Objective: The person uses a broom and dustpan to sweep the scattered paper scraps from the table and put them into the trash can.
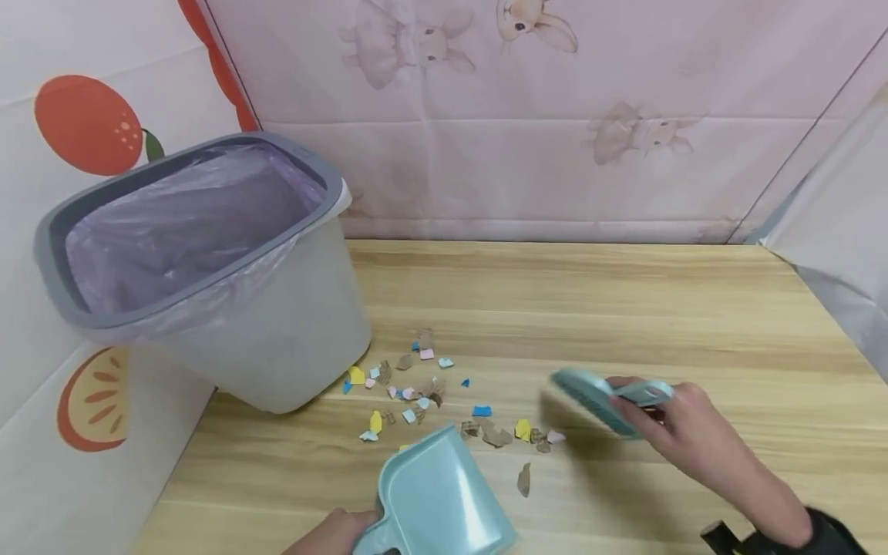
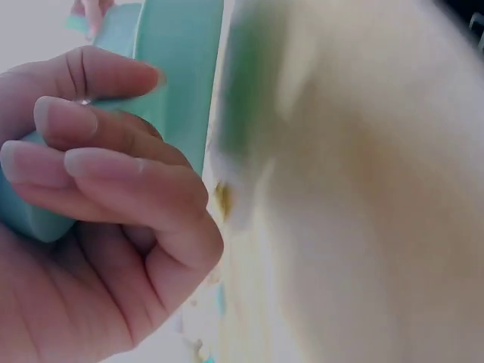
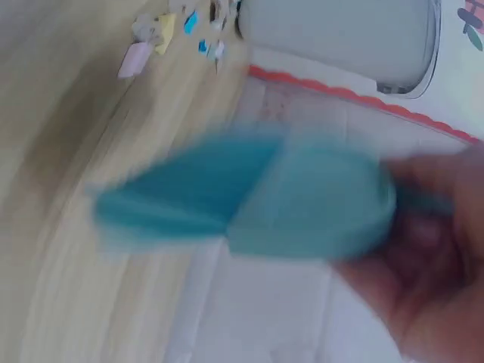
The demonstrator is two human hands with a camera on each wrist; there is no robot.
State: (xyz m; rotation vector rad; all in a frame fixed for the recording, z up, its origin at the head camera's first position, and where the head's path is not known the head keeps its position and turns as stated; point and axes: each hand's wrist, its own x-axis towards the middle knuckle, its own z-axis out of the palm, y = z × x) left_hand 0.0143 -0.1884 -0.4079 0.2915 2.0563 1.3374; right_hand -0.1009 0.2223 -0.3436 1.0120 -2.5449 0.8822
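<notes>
A light teal dustpan (image 1: 444, 486) is at the bottom middle of the head view, its handle gripped by my left hand (image 1: 340, 532). In the left wrist view the fingers (image 2: 144, 178) curl round that handle. My right hand (image 1: 683, 432) holds a teal hand brush (image 1: 597, 397) by its handle, lifted above the table on the right. The brush looks blurred in the right wrist view, bristles (image 3: 174, 189) pointing left. Between dustpan and brush lie several paper scraps (image 1: 496, 435), brown, yellow, blue and pink. More scraps (image 1: 409, 393) are spread beyond the dustpan's upper left edge.
A grey bin (image 1: 298, 331) with a purple liner (image 1: 201, 216) stands at the left of the wooden table (image 1: 590, 301), close to the nearest scraps. A pink rabbit-print cloth (image 1: 520, 169) hangs along the back. White sheets (image 1: 839, 223) border the sides.
</notes>
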